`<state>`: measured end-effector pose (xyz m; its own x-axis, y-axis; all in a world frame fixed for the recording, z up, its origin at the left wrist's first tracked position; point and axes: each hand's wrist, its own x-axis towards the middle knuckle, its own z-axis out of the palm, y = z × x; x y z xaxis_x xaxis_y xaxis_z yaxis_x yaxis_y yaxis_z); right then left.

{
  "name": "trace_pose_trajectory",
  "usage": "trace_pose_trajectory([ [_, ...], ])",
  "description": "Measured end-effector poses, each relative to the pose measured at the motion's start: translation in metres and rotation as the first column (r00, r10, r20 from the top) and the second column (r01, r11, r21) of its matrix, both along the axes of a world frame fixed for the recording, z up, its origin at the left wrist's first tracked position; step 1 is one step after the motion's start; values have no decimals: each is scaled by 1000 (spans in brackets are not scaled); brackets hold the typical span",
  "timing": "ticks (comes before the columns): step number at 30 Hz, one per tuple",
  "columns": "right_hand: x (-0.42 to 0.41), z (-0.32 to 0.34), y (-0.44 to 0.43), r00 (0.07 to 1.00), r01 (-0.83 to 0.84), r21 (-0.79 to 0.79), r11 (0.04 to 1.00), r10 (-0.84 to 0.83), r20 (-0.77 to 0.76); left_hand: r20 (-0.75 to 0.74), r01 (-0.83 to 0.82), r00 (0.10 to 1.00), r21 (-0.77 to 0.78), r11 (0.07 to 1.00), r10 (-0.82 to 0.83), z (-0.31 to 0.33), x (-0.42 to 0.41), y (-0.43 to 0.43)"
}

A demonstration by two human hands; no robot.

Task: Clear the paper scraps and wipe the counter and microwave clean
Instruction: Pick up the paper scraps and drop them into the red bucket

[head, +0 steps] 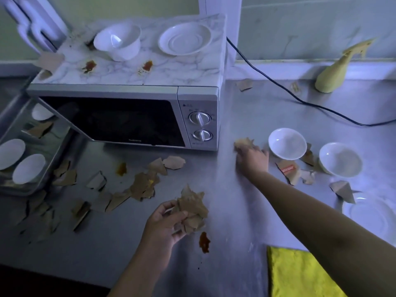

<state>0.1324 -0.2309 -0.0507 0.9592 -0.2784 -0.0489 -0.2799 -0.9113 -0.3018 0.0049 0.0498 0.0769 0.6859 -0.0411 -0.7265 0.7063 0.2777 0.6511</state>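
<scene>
Left hand (165,221) grips wad of paper scraps (192,209), fingers curled round it. Right hand (254,157) pinches single scrap (243,142) on counter (235,211), at 3 o'clock from microwave (199,121). Loose scraps (141,185) lie at 11 o'clock from left hand. Sauce stain (204,242) at 5 o'clock from wad. White bowl (287,143) at 2 o'clock from right hand.

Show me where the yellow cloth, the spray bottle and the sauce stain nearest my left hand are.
yellow cloth (300,275): head view, on its bare middle.
spray bottle (332,76): head view, on its body below the trigger.
sauce stain (204,242): head view, on the middle of the blotch.
</scene>
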Motion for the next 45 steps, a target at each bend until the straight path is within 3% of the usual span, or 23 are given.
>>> trace_pose_trajectory([
  [6,9,7,2,991,7,-17,1000,-10,-133,-10,66,998,-8,998,-66,1,-11,-6],
  [16,20,2,4,994,105,-30,994,-106,-29,-47,-9,999,64,998,12,-13,-24,14],
  [23,33,8,14,987,141,-108,984,-148,-61,-44,-32,998,63,997,35,-14,-32,29],
  [29,31,15,15,967,246,-13,969,-246,-64,-45,-58,997,66,996,61,-16,-39,40],
  [32,18,21,17,960,279,133,951,-279,-22,-40,-65,997,57,996,67,-17,-40,44],
  [36,-33,50,38,914,325,476,817,-400,63,21,1,1000,23,1000,-1,-12,-38,43],
  [40,-117,90,71,871,289,774,563,-490,31,56,70,996,57,996,-73,-6,-35,42],
  [42,-158,110,89,871,244,852,463,-491,17,65,103,992,48,994,-106,-4,-34,41],
  [45,-204,135,117,864,151,894,421,-495,87,79,169,982,57,984,-173,0,-33,37],
])
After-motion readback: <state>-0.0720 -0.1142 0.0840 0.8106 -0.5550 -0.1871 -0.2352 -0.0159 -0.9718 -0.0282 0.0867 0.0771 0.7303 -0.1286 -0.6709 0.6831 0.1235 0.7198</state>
